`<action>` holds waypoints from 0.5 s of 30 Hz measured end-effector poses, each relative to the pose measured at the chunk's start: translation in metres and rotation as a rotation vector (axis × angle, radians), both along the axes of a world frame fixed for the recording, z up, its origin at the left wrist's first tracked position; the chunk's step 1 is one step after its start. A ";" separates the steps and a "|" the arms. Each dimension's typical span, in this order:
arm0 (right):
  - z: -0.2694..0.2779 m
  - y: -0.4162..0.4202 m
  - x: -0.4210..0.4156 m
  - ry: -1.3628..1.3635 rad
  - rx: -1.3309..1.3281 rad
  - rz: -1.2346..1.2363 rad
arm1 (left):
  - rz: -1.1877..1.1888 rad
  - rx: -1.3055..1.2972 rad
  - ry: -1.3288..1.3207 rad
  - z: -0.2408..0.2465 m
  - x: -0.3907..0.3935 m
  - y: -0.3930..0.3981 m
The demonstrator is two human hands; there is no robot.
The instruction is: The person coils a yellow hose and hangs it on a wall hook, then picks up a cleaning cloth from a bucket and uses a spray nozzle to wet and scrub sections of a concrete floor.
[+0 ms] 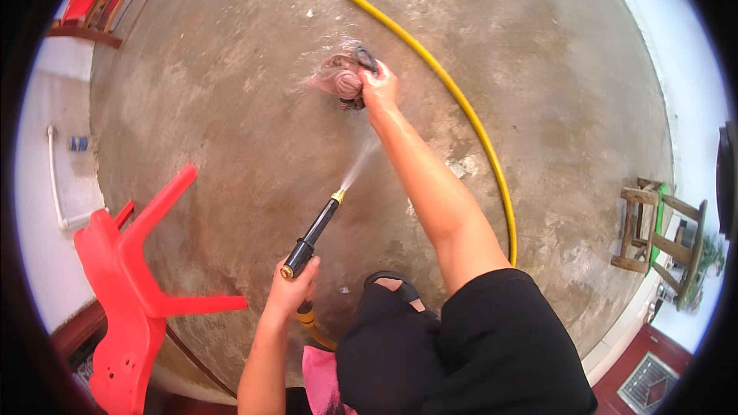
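My left hand [294,288] is wrapped around the grip of a black spray nozzle [314,230] with a brass tip, tilted up and to the right. A jet of water [360,162] leaves the tip and passes towards my right forearm. Stretched out ahead, my right hand [380,89] grips a bunched wet cloth [343,78], pinkish-brown with a dark part near my thumb. Water splashes around the cloth, just over the concrete floor [242,127]. Exactly how my right fingers close on the cloth is partly hidden.
A yellow hose [447,78] curves across the wet floor on the right. At lower left a red plastic chair [138,265] lies tipped with its legs out. Wooden stools [640,225] stand by the right wall, and a red-seated chair [95,6] is at upper left. My sandalled foot [398,288] is below.
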State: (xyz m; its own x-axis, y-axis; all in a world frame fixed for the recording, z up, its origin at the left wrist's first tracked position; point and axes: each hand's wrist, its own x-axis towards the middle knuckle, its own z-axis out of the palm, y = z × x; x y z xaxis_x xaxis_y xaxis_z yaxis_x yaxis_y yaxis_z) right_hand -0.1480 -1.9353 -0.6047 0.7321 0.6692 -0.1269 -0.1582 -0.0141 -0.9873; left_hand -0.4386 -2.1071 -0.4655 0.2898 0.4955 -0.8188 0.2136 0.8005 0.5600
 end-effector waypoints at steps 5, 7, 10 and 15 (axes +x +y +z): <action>0.062 -0.144 0.094 0.159 0.075 -0.188 | -0.239 0.102 0.013 0.009 0.044 0.026; 0.063 -0.231 0.133 0.057 -0.001 -0.416 | -0.364 0.164 0.009 0.005 0.074 0.031; 0.035 -0.362 0.172 -0.105 -0.242 -0.849 | -0.554 0.336 -0.070 -0.008 0.112 0.031; -0.048 -0.429 0.230 -0.114 -1.356 -1.110 | -0.608 0.375 -0.108 -0.007 0.145 0.039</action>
